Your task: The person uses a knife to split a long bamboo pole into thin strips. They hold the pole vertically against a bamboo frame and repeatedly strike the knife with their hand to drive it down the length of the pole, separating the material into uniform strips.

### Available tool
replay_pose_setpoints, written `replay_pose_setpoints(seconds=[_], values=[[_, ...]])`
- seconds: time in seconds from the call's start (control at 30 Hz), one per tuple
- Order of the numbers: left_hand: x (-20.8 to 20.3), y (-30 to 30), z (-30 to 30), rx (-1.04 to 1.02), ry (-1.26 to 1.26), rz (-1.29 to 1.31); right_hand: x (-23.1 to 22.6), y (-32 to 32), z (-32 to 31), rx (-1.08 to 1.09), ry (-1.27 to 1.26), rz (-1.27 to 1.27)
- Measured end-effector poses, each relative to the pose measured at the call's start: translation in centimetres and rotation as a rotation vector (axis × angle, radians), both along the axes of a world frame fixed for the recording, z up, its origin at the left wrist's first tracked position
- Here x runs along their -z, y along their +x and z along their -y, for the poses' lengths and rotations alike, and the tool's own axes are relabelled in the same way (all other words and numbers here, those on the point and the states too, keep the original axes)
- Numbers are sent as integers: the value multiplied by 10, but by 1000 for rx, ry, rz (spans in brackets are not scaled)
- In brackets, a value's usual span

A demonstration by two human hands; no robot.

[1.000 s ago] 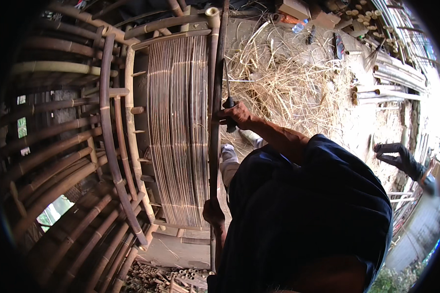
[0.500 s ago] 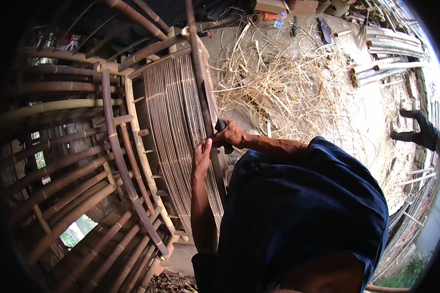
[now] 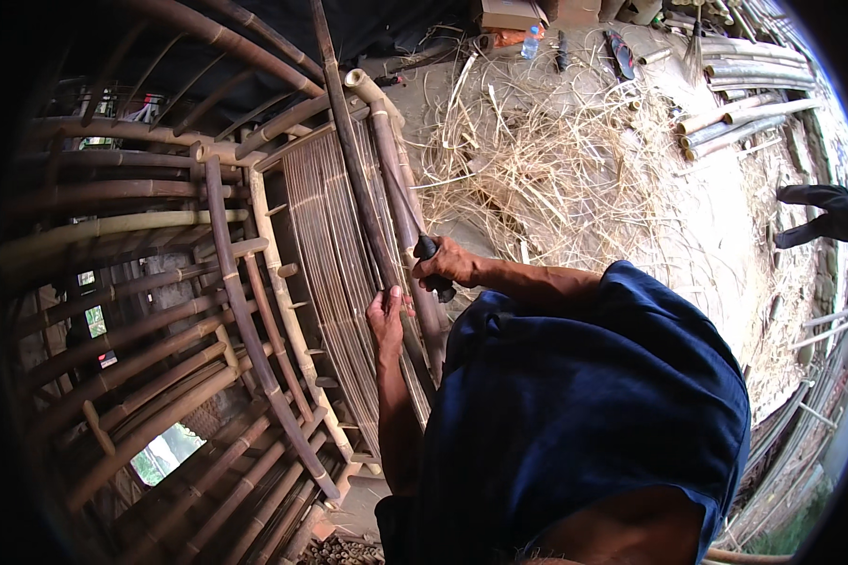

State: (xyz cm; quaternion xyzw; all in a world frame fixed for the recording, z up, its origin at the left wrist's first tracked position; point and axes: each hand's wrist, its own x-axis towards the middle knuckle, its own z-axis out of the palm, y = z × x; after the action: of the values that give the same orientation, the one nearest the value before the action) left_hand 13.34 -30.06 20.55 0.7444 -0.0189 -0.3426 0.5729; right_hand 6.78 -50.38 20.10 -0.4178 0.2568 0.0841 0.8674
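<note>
The dark bamboo strip point(image 3: 352, 174) lies lengthwise over the right part of the slatted panel point(image 3: 313, 207), its far end reaching beyond the frame, and this long support probably saves the hands from carrying all the weight. The left hand point(image 3: 386, 318) is at its near part; the thumb and fingers appear closed about the edge, it seems for steadying it, although the undersides of the fingers I cannot see. The right hand point(image 3: 446, 265), just to the right, has its fingers wrapped fully around the black handle of a knife point(image 3: 427, 248), whose thin blade points to the far side (rather hard to distinguish against the pole point(image 3: 387, 151)). The hands stay close together, perhaps for better control. Pale shavings point(image 3: 528, 179) cover the floor at right, well apart from the panel.
</note>
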Motion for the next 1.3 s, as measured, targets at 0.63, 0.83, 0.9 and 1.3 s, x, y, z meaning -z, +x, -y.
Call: replay_pose_setpoints(seconds=[0.63,0.83,0.9,1.3], values=[[-15,-23,15,-48,42,73,22,12,-6,3,-178,73],[-13,-26,14,-33,64,11,20,7,1,-47,-184,87],[-14,-27,16,-26,56,7,10,5,5,-59,-165,78],[-21,-28,25,13,71,26,17,3,10,-49,-252,97]])
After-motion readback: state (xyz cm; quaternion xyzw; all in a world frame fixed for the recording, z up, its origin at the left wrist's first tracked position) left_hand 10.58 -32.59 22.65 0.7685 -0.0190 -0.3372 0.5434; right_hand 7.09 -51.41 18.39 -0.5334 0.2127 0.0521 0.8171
